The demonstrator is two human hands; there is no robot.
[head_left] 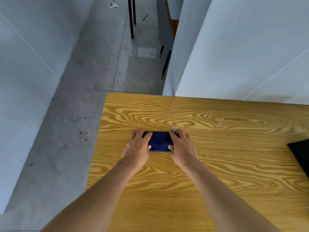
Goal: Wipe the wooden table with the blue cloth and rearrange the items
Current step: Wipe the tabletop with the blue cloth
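The wooden table [217, 173] has a yellow-brown top with bold swirling grain, smooth and faintly satin under the light. The blue cloth [159, 141] on it is a soft, matt, dark navy fabric with a slightly fuzzy nap. At the right edge lies a black object [300, 153], matt, its material unclear. The floor [80, 124] looks like grey concrete, smooth, speckled and stained, with a glossy patch. The white panels [247, 47] are flat and matt. The chair legs [132, 17] are black, seemingly metal
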